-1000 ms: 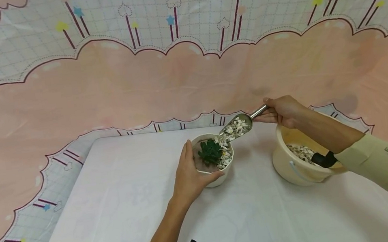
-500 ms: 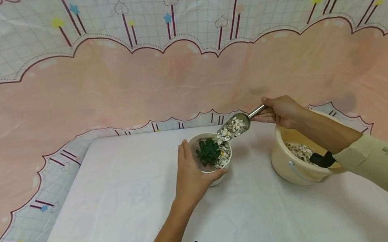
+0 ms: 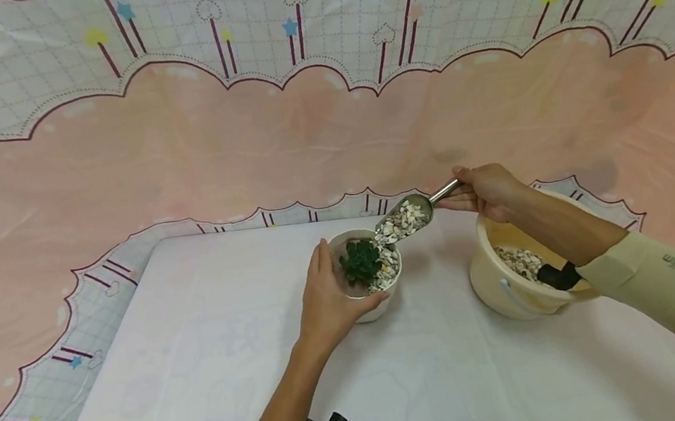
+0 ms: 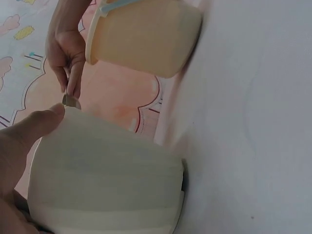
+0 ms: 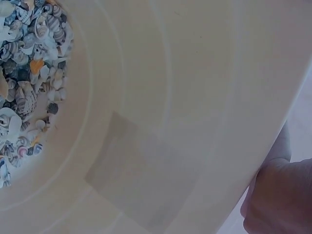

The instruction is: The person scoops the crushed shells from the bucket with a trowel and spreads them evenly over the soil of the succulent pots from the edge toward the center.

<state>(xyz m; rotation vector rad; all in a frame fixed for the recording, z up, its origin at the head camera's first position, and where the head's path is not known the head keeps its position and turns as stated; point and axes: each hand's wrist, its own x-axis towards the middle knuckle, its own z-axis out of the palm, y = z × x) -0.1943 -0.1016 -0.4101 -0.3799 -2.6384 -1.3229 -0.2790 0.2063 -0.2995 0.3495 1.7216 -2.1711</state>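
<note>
A white pot (image 3: 378,309) with a dark green succulent (image 3: 360,262) stands on the table. My left hand (image 3: 327,308) grips it from the near left, thumb along the front rim and fingers on the left side; in the left wrist view the pot's wall (image 4: 107,170) fills the lower left. My right hand (image 3: 491,191) holds a metal scoop (image 3: 418,204) by its handle. The scoop is tilted down to the left with its lip at the pot's right rim. Small shells (image 3: 402,222) lie in the scoop, and more shells (image 3: 388,268) cover the right part of the pot's top.
A cream bucket (image 3: 503,299) stands on the right, below my right forearm. Shells (image 5: 29,73) lie on its bottom in the right wrist view. A white cloth covers the table (image 3: 203,356), and a patterned backdrop (image 3: 239,145) hangs behind its far edge.
The head view has shifted slightly. Both hands keep their holds, and the scoop stays tilted at the pot's rim with little visible difference.
</note>
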